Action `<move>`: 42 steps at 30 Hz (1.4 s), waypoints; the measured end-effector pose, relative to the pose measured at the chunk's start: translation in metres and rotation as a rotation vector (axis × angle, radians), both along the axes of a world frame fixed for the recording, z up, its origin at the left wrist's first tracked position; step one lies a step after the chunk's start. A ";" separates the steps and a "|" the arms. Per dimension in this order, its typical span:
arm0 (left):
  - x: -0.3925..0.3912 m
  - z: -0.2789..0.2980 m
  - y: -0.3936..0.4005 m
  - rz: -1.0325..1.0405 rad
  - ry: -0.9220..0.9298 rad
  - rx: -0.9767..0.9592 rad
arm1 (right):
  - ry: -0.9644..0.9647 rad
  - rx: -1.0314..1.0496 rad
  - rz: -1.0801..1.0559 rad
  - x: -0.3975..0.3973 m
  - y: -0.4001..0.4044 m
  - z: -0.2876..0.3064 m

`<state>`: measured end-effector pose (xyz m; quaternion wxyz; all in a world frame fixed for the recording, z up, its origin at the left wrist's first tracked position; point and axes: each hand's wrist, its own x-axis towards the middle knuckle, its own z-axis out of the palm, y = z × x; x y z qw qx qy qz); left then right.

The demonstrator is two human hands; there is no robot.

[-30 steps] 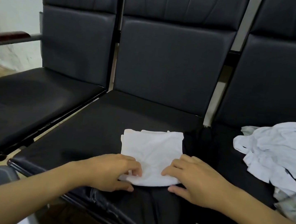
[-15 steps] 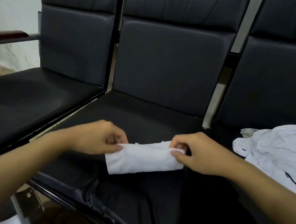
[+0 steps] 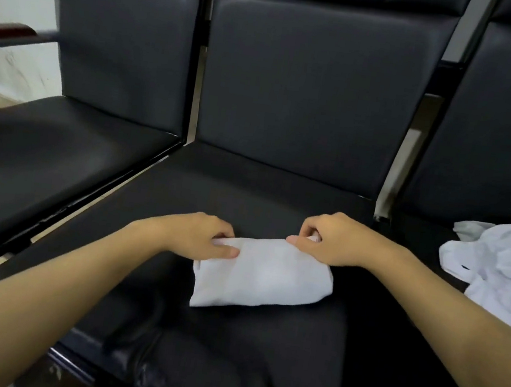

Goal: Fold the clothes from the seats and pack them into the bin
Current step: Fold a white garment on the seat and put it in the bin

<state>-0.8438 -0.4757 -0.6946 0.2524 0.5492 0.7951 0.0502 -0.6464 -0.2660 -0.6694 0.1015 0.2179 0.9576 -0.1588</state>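
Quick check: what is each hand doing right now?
Left hand: pinches the far left corner of the folded cloth.
Right hand: pinches its far right corner.

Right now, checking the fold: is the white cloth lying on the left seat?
No, the folded white cloth lies on the middle seat, pinched by both hands.

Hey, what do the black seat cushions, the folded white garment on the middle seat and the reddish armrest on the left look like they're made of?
Black seat cushions: probably leather or faux leather; a smooth, faintly glossy skin with stitched panels.
Folded white garment: soft matte fabric, perhaps cotton, creasing where the left hand and right hand pinch it.
Reddish armrest: apparently polished wood, dark red-brown with a sheen; too blurred to be sure.
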 end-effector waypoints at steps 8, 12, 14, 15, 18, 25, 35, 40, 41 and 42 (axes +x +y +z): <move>0.016 0.003 -0.006 -0.022 -0.202 -0.061 | -0.253 0.030 0.186 0.004 -0.021 0.025; 0.026 0.021 -0.020 -0.065 -0.103 -0.067 | -0.178 0.000 0.237 0.011 -0.038 0.034; 0.034 0.037 -0.033 -0.063 -0.062 -0.026 | -0.098 -0.001 0.266 0.015 -0.046 0.048; 0.038 0.045 -0.041 -0.059 -0.034 0.000 | -0.055 -0.001 0.276 0.017 -0.052 0.056; 0.053 0.065 -0.068 -0.057 0.004 0.055 | 0.075 0.013 0.328 0.018 -0.078 0.082; 0.070 0.080 -0.139 0.049 0.006 0.310 | 0.154 0.158 0.558 0.001 -0.164 0.128; 0.083 0.106 -0.327 0.382 0.052 0.473 | 0.444 0.021 0.706 -0.054 -0.297 0.141; 0.086 0.090 -0.446 0.723 0.007 0.335 | 0.367 0.098 0.813 -0.066 -0.347 0.095; 0.083 0.081 -0.467 0.777 0.008 0.303 | 0.330 0.105 0.831 -0.067 -0.353 0.085; 0.080 0.070 -0.488 0.820 -0.008 0.279 | 0.295 0.096 0.845 -0.066 -0.360 0.075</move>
